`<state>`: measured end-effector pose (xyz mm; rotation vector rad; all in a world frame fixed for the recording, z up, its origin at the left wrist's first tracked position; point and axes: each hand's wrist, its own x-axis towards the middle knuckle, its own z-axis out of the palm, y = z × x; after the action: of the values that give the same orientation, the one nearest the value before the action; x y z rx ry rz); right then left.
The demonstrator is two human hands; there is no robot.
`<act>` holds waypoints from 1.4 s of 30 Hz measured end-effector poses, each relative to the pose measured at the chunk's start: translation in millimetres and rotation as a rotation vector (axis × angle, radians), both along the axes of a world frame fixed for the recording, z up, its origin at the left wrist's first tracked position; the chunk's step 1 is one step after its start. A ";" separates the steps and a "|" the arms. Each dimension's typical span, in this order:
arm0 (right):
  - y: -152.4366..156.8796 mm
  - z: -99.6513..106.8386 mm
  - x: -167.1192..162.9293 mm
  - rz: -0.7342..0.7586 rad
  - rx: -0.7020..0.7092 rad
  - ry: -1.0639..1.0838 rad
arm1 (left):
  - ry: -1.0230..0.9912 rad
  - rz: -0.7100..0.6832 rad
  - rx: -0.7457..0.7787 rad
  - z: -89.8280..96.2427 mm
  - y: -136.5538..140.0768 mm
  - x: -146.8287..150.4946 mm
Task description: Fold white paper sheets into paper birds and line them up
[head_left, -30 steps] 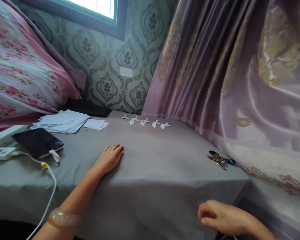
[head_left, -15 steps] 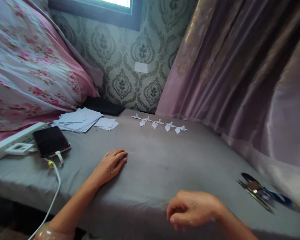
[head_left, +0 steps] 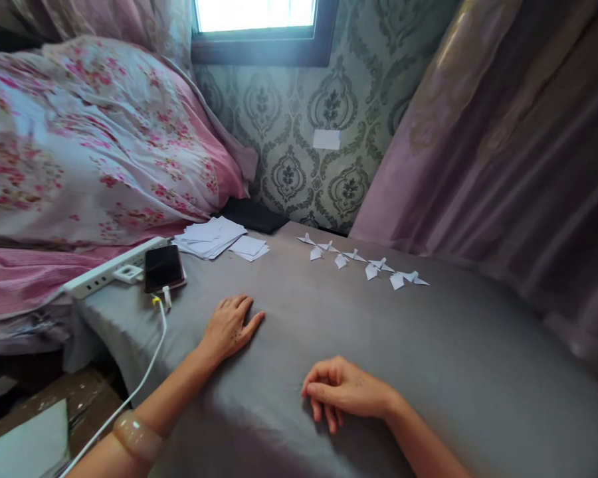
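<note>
My left hand (head_left: 232, 326) lies palm down on the grey cloth (head_left: 289, 305), its thumb spread and nothing in it. A loosely curled right hand of mine (head_left: 346, 390) hovers at or just above the cloth's near edge; its fingers are somewhat apart and I see nothing held. Beyond both hands, several small folded white paper cranes (head_left: 372, 271) stand in two slanting rows. A stack of white paper sheets (head_left: 212, 238) lies at the far left, with a smaller pile of paper squares (head_left: 249, 248) beside it. A bangle (head_left: 137, 436) circles my left forearm.
Left of my hand lies a phone (head_left: 163, 269) with a white cable (head_left: 152, 365) running down past the edge. A white power strip (head_left: 102, 273) sits behind it. Floral bedding (head_left: 104, 146) rises at the left; a pink curtain (head_left: 453, 166) hangs at the right.
The view has swung left and up, taking the scissors and tools at the right out of sight. My right hand has come nearer my left; my left thumb has spread outward.
</note>
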<state>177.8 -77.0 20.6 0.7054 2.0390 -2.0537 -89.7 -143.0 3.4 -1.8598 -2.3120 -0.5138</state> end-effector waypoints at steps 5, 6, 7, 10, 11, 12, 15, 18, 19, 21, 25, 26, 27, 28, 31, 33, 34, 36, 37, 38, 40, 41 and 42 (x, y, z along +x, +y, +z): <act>-5.1 -4.8 5.4 -0.073 0.004 0.043 | 0.046 0.036 -0.084 13.7 16.4 -4.2; -5.5 -5.0 5.0 -0.082 0.002 0.045 | 0.037 0.038 -0.096 15.5 22.0 -7.7; -5.8 -5.1 4.2 -0.092 -0.001 0.046 | 0.012 0.043 -0.109 16.7 28.3 -11.9; -6.5 -4.5 1.4 -0.118 0.005 0.025 | -0.043 0.091 -0.152 16.4 50.1 -26.0; -6.9 -3.8 0.7 -0.128 0.011 0.010 | -0.053 0.092 -0.164 15.0 58.1 -30.3; -7.3 -2.9 0.3 -0.137 0.018 -0.011 | -0.068 0.096 -0.176 13.2 66.2 -33.9; -7.1 3.2 -1.3 -0.136 0.014 -0.094 | -0.125 0.095 -0.189 7.3 90.2 -39.9; -1.6 14.7 -11.0 -0.045 -0.002 -0.175 | -0.186 0.082 -0.168 4.1 111.6 -39.7; 1.4 19.0 -18.3 -0.007 0.011 -0.188 | -0.203 0.076 -0.154 3.8 117.8 -39.1; 7.9 25.0 -39.9 0.039 0.081 -0.175 | -0.232 0.060 -0.112 3.8 128.9 -39.3; 15.0 18.1 -95.2 -0.220 0.190 0.052 | -0.265 0.088 -0.004 4.8 144.5 -55.5; 15.1 13.1 -106.0 -0.308 0.203 0.094 | -0.268 0.115 0.021 5.4 147.0 -64.2; 14.9 7.8 -114.2 -0.370 0.206 0.097 | -0.270 0.146 0.043 6.3 149.3 -74.5; 14.8 2.8 -119.4 -0.403 0.211 0.102 | -0.269 0.182 0.060 7.4 151.5 -85.8; 16.1 -7.6 -121.3 -0.438 0.164 0.119 | -0.253 0.263 0.072 10.6 160.1 -118.4; 18.5 -11.0 -117.4 -0.468 0.101 0.146 | -0.237 0.270 0.045 10.6 168.9 -132.3; 19.7 -12.2 -115.6 -0.484 0.074 0.159 | -0.226 0.267 0.028 9.5 174.0 -136.1; 21.4 -13.9 -113.6 -0.502 0.035 0.176 | -0.204 0.255 -0.006 5.2 183.6 -139.0; 21.8 -14.6 -113.3 -0.503 0.025 0.182 | -0.194 0.253 -0.019 2.4 187.6 -139.1; 22.0 -15.1 -113.4 -0.504 0.020 0.188 | -0.187 0.250 -0.031 -0.7 190.7 -139.0; 22.1 -15.9 -113.7 -0.509 0.013 0.197 | -0.181 0.259 -0.046 -6.4 194.1 -139.8; 22.2 -16.0 -113.8 -0.511 0.011 0.200 | -0.180 0.267 -0.053 -8.7 194.7 -140.9; 22.2 -15.9 -113.6 -0.511 0.009 0.200 | -0.179 0.274 -0.059 -10.6 194.7 -142.4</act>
<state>64.2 -54.8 4.7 1.1673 2.1390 -2.4711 -232.1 51.8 -7.2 -1.5386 -2.6701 -0.6001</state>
